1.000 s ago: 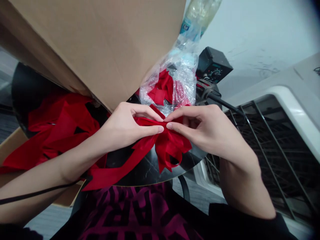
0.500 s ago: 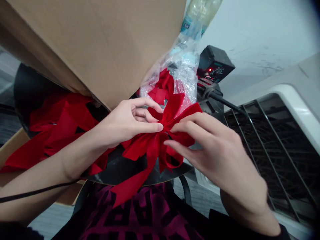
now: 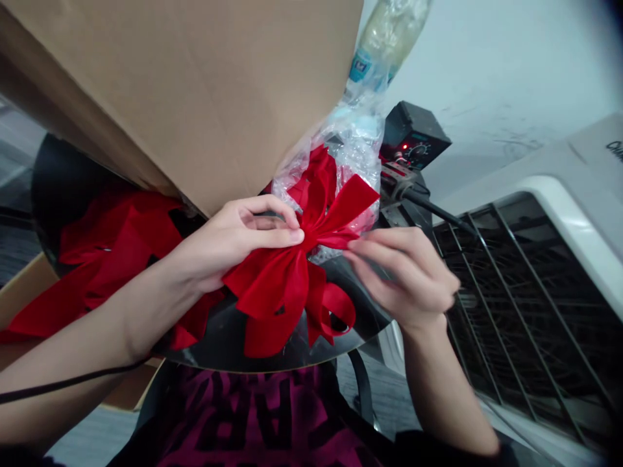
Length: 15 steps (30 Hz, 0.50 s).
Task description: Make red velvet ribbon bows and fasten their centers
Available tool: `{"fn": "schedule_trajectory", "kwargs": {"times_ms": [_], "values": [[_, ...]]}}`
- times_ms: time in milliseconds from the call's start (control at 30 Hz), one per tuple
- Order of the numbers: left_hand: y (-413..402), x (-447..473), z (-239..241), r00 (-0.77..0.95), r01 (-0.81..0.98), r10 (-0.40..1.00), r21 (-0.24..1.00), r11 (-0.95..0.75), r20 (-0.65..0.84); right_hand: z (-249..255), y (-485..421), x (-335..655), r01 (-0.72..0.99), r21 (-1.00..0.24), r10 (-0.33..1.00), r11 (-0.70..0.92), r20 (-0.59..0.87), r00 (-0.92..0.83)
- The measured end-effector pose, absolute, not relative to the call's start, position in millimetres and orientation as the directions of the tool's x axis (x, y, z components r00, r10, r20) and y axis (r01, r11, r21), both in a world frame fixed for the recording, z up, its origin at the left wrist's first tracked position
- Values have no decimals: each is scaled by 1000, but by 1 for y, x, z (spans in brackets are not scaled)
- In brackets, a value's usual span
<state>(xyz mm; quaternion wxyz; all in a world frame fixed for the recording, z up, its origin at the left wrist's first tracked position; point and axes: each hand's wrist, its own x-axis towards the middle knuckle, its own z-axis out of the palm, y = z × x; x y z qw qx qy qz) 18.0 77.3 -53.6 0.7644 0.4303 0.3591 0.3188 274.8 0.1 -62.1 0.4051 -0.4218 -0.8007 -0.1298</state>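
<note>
A red ribbon bow (image 3: 287, 279) with several loops and tails is held over the front of a round black tabletop (image 3: 221, 347). My left hand (image 3: 238, 233) pinches it at the gathered centre between thumb and fingers. On the other side, my right hand (image 3: 409, 272) has thumb and fingertips closed on the end of a loop that points right. More red ribbon bows (image 3: 121, 240) lie heaped on the tabletop to the left, partly behind my left forearm. Further red ribbon (image 3: 316, 172) sits by clear plastic wrap behind the bow.
A large cardboard box (image 3: 204, 91) stands at the back left. Behind the bow are a clear plastic bag (image 3: 357, 146), a bottle (image 3: 389, 39) and a black control box (image 3: 413, 136) with a red light. A white-framed grille (image 3: 525, 292) is on the right.
My right hand has moved right from near the bow's centre to a loop's outer end. The long front tail now hangs shorter, over the tabletop. My left hand keeps its pinch.
</note>
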Motion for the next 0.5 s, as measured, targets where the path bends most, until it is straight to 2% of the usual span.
{"fn": "schedule_trajectory", "kwargs": {"times_ms": [33,67,100,133,167,200,267,400,500], "values": [[78,18,-55,503,-171,827,909,380,-251,-67,-1,281,805,-327,661,495,743,-104],[79,18,-56,470,-162,855,930,330,-221,-72,-1,290,752,-557,743,352,655,137],[79,19,-57,443,-149,876,948,281,-190,-78,2,301,625,-756,796,193,493,351],[79,20,-57,425,-134,890,961,241,-164,-84,7,313,428,-902,845,51,267,462],[78,20,-56,414,-119,899,970,213,-146,-90,15,326,211,-977,862,-33,79,501],[77,21,-56,405,-104,904,976,194,-136,-96,24,338,129,-990,863,-53,19,504],[75,22,-53,396,-73,908,981,179,-136,-108,47,357,70,-997,840,-12,28,541],[73,21,-52,399,-35,903,981,190,-161,-123,83,369,120,-984,745,135,181,642],[75,19,-54,415,-16,898,985,172,-150,-124,86,371,214,-960,673,181,280,685]]}}
